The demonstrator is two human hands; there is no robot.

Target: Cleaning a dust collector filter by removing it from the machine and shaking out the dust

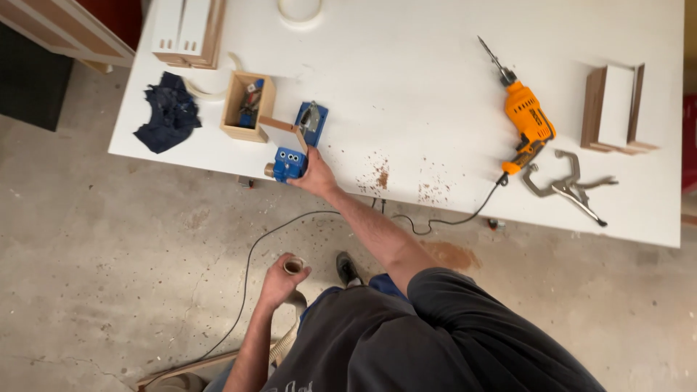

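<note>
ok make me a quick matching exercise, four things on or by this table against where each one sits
Things:
1. orange drill
2. dark blue rag
3. locking pliers
4. blue drilling jig

Places:
A. under the right hand, at the table's near edge
B. left end of the white table
C. just beside the drill's handle
D. right half, bit pointing to the far side

Pairs: 1-D, 2-B, 3-C, 4-A

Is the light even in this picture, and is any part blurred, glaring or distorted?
Head view: soft, even light and weak shadows; the white table is bright but not glaring. The right hand on the blue jig and the orange drill look sharp. The left hand holding a hose end is slightly soft. The table edges splay, a wide-lens distortion.
</note>
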